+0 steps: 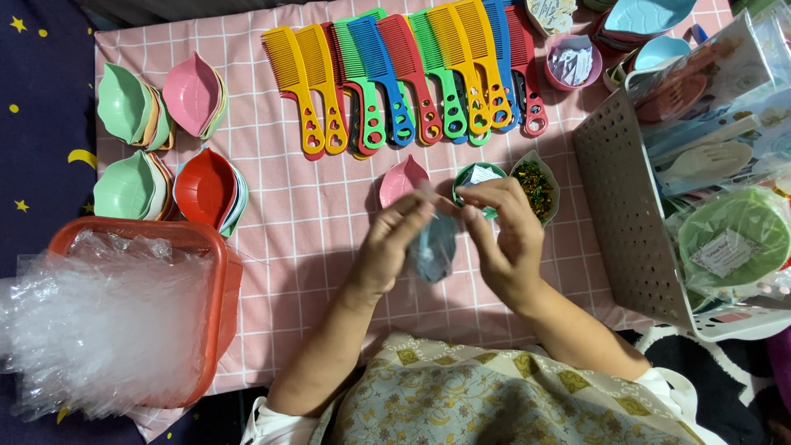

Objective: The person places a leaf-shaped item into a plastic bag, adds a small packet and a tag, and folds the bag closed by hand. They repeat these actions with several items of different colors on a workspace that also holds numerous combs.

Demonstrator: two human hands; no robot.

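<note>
Over a pink checked cloth point(288, 206), the left hand point(387, 247) and right hand point(507, 239) meet, fingers pinching the top of a clear bag point(432, 247) with a blue-grey dish inside, held just above the cloth's middle. Beyond the hands lie a pink leaf dish point(401, 179), a green cup point(478, 177) and a dish of beads point(537, 185). Bright combs point(404, 74) line the far edge. Stacked leaf dishes point(165, 144) sit left, above a red basket point(222, 280) of clear bags; a white crate point(634, 222) stands right.
</note>
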